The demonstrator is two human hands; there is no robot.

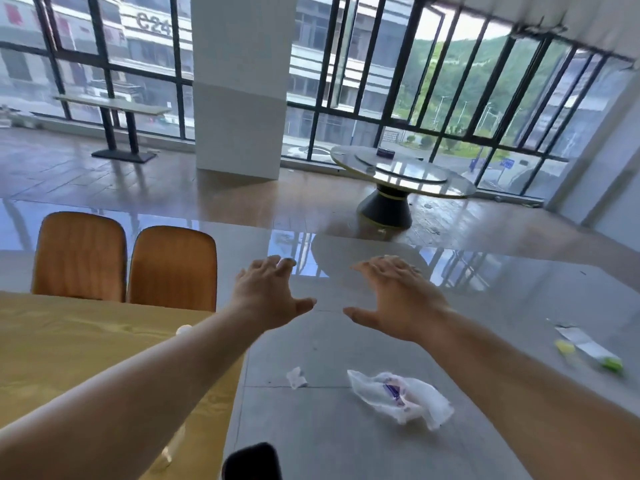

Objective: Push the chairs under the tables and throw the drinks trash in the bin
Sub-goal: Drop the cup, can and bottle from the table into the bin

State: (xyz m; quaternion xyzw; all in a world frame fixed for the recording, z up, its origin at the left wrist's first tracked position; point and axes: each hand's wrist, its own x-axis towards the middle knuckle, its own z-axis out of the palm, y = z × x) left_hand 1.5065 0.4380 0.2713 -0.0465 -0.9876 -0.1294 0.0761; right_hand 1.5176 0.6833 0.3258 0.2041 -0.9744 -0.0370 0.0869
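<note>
Two orange chairs stand side by side at the far edge of the yellow-covered table (76, 348): the left chair (80, 256) and the right chair (173, 268), backs toward me. My left hand (268, 294) and my right hand (393, 299) are stretched out in front of me over the grey floor, palms down, fingers spread, holding nothing. The left hand hovers just right of the right chair without touching it. On the floor below my hands lie a crumpled white plastic bag (401, 396) and a small white paper scrap (296, 377).
A torn wrapper with yellow-green bits (588, 349) lies on the floor at right. A round glass-topped table (405, 176) stands by the windows, a white pillar (239, 84) at centre, a narrow bench table (114, 107) at far left. A dark object (252, 460) sits at the bottom edge.
</note>
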